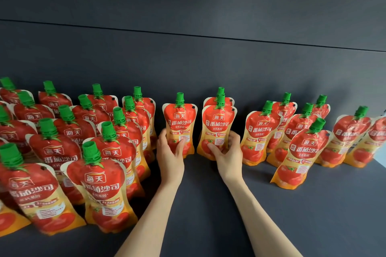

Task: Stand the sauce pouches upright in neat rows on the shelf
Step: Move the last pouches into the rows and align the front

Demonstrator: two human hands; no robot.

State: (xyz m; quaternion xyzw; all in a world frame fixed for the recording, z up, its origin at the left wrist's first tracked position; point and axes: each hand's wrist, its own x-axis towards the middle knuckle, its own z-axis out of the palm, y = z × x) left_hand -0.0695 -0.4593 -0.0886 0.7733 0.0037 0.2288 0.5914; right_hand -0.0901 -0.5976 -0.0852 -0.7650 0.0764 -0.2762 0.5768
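Left hand (170, 152) fingers curl round lower body of centre pouch (180, 123); right hand (228, 154) likewise holds neighbouring pouch (219, 125). Both upright on shelf (208, 204), long axes vertical, gap between. Rear pouch (208, 102) directly behind right one.

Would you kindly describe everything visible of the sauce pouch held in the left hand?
The glossy red and yellow plastic sauce pouch has a green ribbed screw cap, a tomato picture, white lettering and a dark hole near its top right corner. It stands upright near the back of the dark grey shelf, with the left hand gripping its lower half.
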